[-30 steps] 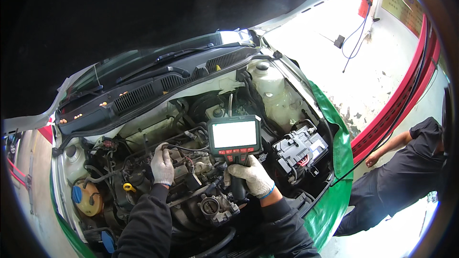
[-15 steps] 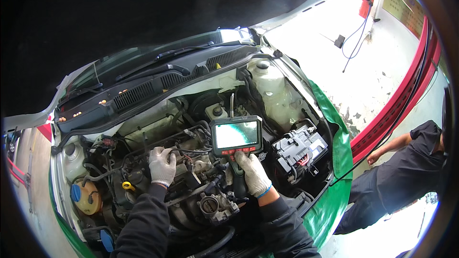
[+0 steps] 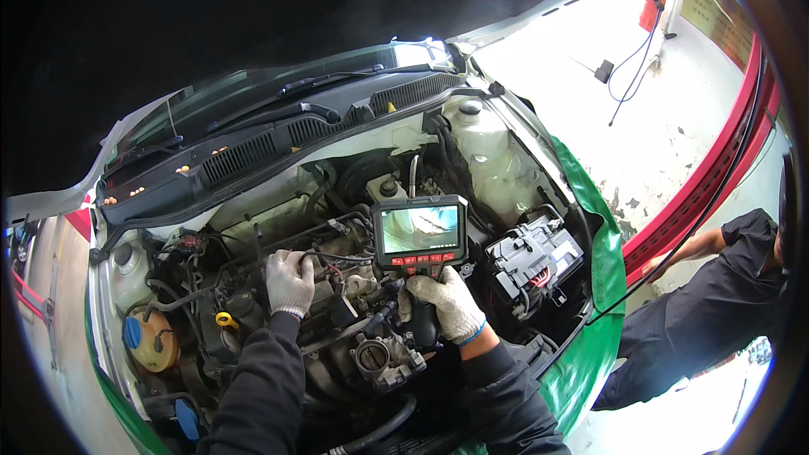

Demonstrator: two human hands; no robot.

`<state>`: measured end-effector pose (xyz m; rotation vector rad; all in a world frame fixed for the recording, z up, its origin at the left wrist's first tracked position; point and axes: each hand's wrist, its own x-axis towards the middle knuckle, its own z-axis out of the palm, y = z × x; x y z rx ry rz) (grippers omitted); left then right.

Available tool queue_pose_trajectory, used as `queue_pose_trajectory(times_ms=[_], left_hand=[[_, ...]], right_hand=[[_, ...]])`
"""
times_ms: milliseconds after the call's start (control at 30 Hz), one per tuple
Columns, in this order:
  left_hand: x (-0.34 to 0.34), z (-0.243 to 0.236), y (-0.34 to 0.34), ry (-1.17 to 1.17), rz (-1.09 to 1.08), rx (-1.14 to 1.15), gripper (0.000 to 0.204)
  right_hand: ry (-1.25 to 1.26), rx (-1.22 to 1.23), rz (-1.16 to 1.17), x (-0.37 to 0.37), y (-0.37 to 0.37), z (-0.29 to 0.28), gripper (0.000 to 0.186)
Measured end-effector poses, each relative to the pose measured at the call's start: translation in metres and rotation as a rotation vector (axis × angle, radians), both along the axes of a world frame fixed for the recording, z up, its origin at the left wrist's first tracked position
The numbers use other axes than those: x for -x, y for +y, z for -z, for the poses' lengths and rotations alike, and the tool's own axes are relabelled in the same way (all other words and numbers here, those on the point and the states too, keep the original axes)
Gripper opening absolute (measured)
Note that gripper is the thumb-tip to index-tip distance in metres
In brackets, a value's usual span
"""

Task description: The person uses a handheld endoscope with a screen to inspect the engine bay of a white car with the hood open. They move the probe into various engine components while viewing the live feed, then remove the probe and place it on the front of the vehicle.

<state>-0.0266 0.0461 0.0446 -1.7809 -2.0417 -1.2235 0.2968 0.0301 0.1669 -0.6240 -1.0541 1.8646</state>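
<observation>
My right hand (image 3: 447, 303), in a white knit glove, grips the handle of a handheld inspection camera (image 3: 420, 229) over the middle of the engine; its lit screen shows a pale, shiny close-up, with red buttons below. My left hand (image 3: 291, 285), gloved the same way, has its fingers closed on a thin black cable (image 3: 324, 258) over the engine (image 3: 341, 303), where it seems to enter; its end is hidden. The throttle body (image 3: 372, 356) sits below the camera, the yellow dipstick ring (image 3: 225, 320) left of my left wrist.
The raised bonnet (image 3: 236, 8) hangs overhead. The battery (image 3: 535, 261) is right of the camera, beside a green fender cover (image 3: 605, 274). A coolant tank (image 3: 152, 341) is at left. A co-worker (image 3: 708, 312) in dark clothing stands at far right, near a red lift beam (image 3: 716, 185).
The screen has gone from blank white to a detailed picture. My left hand has shifted slightly, and the camera has moved a little right. The view has shifted slightly.
</observation>
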Motion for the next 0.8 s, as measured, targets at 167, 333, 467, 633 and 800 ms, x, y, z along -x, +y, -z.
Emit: queue_pose_trajectory(times_ms=[167,333,467,633,800], left_hand=[[0.0007,0.0006,0.0003,0.017,-0.008,0.026,0.019],[0.0011,0.0008,-0.0007,0.011,-0.002,0.042,0.018],[0.0015,0.001,-0.0012,0.01,0.006,0.052,0.018],[0.0024,0.0013,-0.0004,0.021,0.015,0.059,0.019],[0.0025,0.0031,0.0008,0.036,0.017,0.048,0.018]], right_hand=[[-0.023,-0.011,-0.01,-0.001,-0.0009,-0.0001,0.025],[-0.025,-0.02,-0.032,-0.0026,0.0012,0.0035,0.026],[-0.022,0.009,-0.079,-0.0032,0.0034,0.006,0.038],[-0.001,0.051,-0.069,-0.0028,0.0019,0.0054,0.042],[-0.014,0.039,-0.074,-0.0038,0.0022,0.0056,0.042]])
